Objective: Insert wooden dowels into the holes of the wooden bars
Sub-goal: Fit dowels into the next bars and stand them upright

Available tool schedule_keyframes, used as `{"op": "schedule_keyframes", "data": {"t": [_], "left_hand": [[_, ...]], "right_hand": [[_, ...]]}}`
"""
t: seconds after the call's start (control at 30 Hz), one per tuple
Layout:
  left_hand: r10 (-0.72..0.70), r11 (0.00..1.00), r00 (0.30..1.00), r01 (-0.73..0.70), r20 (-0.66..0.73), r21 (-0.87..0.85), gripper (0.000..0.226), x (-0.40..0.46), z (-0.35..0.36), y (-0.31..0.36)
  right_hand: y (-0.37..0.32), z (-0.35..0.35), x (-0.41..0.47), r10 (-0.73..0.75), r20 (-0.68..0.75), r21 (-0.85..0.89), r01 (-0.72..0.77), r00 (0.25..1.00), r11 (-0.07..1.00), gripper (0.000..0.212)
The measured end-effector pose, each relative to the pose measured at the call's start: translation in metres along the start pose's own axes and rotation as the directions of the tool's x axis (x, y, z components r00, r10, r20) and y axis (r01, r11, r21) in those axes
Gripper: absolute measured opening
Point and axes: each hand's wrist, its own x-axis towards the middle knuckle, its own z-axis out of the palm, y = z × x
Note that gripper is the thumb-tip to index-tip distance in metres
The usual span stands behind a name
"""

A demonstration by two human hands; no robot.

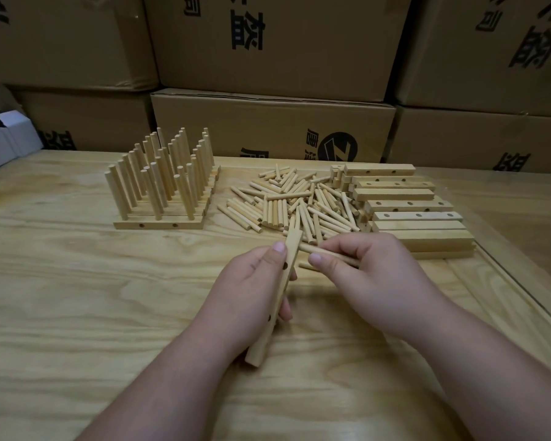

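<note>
On the bench (77, 281), far left, finished bars (158, 222) stand bristling with upright dowels. Nearer, the left hand (252, 281) has its fingers curled round a square bar (277, 291) with round holes along one face, held tilted. The right hand (363, 275) pinches a dowel (328, 254) just beside it, not yet entered. Behind lie loose dowels (293, 202) and, right, stacked bars (411, 205). Pale, smooth, stiff wood, likely light; grip the dowel near its middle.
</note>
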Motion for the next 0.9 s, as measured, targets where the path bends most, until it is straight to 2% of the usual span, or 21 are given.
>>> {"op": "schedule_keyframes", "data": {"t": [0.07, 0.17, 0.3, 0.4, 0.47, 0.5, 0.53, 0.6, 0.63, 0.7, 0.77, 0.9], "left_hand": [[0.018, 1.0, 1.0, -0.018, -0.004, 0.025, 0.043, -0.001, 0.001, -0.001], [0.033, 0.998, 0.999, -0.033, 0.006, 0.059, 0.042, -0.001, 0.002, -0.001], [0.029, 0.997, 1.0, -0.029, 0.006, 0.076, 0.046, -0.001, 0.002, -0.002], [0.029, 0.994, 0.998, -0.023, -0.051, 0.105, 0.05, 0.001, 0.004, -0.002], [-0.017, 0.998, 0.99, 0.025, -0.142, 0.056, 0.052, 0.003, 0.004, -0.002], [-0.051, 0.999, 0.981, 0.053, -0.186, 0.005, 0.054, 0.005, 0.003, -0.002], [-0.085, 0.996, 0.971, 0.075, -0.223, -0.055, 0.055, 0.006, 0.002, -0.002], [-0.15, 0.98, 0.95, 0.107, -0.273, -0.165, 0.056, 0.009, -0.001, -0.001], [-0.176, 0.971, 0.943, 0.119, -0.282, -0.208, 0.057, 0.01, -0.003, 0.0], [-0.204, 0.957, 0.94, 0.131, -0.275, -0.26, 0.057, 0.01, -0.004, 0.002], [-0.209, 0.95, 0.942, 0.132, -0.262, -0.283, 0.058, 0.01, -0.004, 0.003], [-0.214, 0.944, 0.944, 0.135, -0.251, -0.3, 0.057, 0.009, -0.004, 0.004]], "right_hand": [[0.0, 0.001, -0.001, -0.003, -0.018, 0.001, 0.004, 1.0, 1.0, 0.017], [0.004, 0.0, 0.0, 0.009, -0.016, 0.045, -0.009, 1.0, 0.999, 0.008], [0.005, -0.002, 0.001, 0.023, 0.005, 0.08, -0.024, 1.0, 0.997, 0.017], [0.008, 0.001, 0.002, 0.015, -0.098, 0.172, 0.002, 0.995, 0.985, 0.03], [0.012, 0.0, 0.003, 0.086, -0.177, 0.311, -0.027, 0.981, 0.95, 0.043], [0.015, 0.0, 0.003, 0.108, -0.205, 0.304, -0.041, 0.973, 0.952, 0.048], [0.02, 0.001, 0.004, 0.107, -0.226, 0.222, -0.055, 0.968, 0.973, 0.05], [0.029, 0.004, 0.005, 0.092, -0.193, -0.074, -0.108, 0.977, 0.991, 0.048], [0.033, 0.006, 0.005, 0.095, -0.154, -0.226, -0.129, 0.983, 0.966, 0.04], [0.037, 0.01, 0.005, 0.111, -0.073, -0.403, -0.131, 0.991, 0.906, 0.028], [0.039, 0.01, 0.005, 0.131, -0.028, -0.466, -0.129, 0.991, 0.876, 0.026], [0.038, 0.009, 0.004, 0.091, -0.045, -0.472, -0.102, 0.995, 0.876, 0.008]]}}
